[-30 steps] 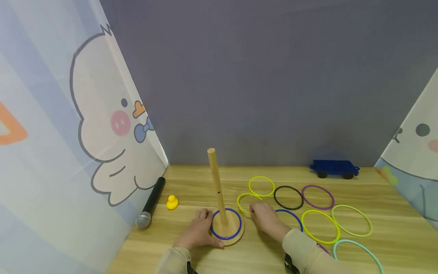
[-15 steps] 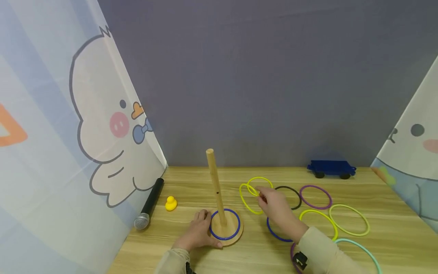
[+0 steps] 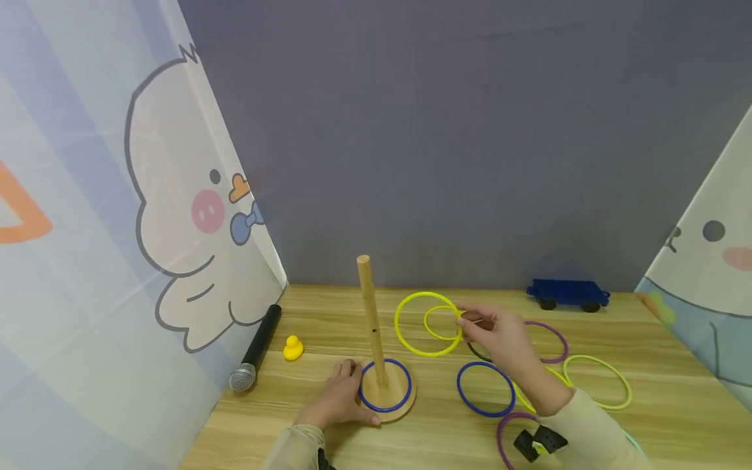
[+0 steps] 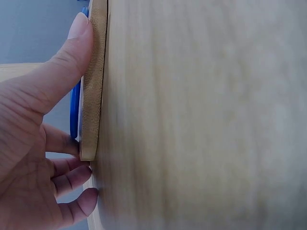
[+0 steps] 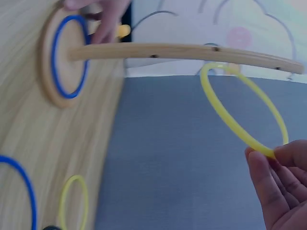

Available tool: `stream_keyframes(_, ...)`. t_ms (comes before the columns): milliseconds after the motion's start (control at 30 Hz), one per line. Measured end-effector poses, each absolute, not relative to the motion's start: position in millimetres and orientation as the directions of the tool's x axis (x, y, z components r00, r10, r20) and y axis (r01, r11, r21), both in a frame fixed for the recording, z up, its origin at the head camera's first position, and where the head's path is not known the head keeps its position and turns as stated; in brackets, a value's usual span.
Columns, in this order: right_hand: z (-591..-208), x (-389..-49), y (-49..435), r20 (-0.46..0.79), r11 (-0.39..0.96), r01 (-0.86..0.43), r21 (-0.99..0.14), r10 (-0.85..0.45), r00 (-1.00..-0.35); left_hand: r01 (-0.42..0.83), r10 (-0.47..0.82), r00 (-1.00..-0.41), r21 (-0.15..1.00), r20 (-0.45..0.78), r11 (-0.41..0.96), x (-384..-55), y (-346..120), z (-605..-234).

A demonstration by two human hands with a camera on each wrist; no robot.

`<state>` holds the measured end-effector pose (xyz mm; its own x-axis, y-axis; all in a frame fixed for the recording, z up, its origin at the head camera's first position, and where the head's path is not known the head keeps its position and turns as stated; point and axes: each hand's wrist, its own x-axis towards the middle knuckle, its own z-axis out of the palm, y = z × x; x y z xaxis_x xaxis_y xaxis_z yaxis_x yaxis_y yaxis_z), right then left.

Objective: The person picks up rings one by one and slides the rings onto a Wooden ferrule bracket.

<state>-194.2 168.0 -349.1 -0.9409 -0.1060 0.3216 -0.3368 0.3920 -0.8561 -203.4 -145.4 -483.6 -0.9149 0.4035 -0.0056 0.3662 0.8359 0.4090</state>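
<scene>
The left hand grips the round base of the wooden stand at its left and near edges, while a blue ring lies on that base around the upright post. Just right of the stand, the right hand pinches a bright yellow ring, raised and tilted, with its hole facing the viewer and the post outside it. A yellow duck and then a black microphone lie left of the stand on the wooden table; farther to its right are a second blue ring, two purple rings, a pale yellow-green ring and, toward the back, a blue wagon.
</scene>
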Motion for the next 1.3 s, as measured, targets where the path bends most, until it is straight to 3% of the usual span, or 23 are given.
stream_keyframes(167, -329.1, -192.0, 167.6, 0.296, 0.198, -0.320, -0.926, -0.141, -0.945, 0.362, 0.403, -0.915, 0.410, -0.016, 0.838, -203.3, -145.6, -482.5)
stream_keyframes(633, -293.3, -196.1, 122.0, 0.337, -0.141, -0.313, -0.939, -0.206, -0.919, 0.355, 0.399, -0.917, 0.411, -0.024, 0.840, -202.8, -146.4, -483.2)
stream_keyframes(1033, -294.0, -204.2, 104.2, 0.224, -0.217, -0.191, -0.957, -0.139, -0.965, 0.365, 0.405, -0.914, 0.403, -0.015, 0.839, -204.2, -145.5, -487.5)
stream_keyframes(1300, -326.4, -210.2, 101.2, 0.080, -0.173, -0.052, -0.984, -0.161, -0.984, 0.358, 0.400, -0.916, 0.421, -0.014, 0.834, -203.4, -146.2, -484.7)
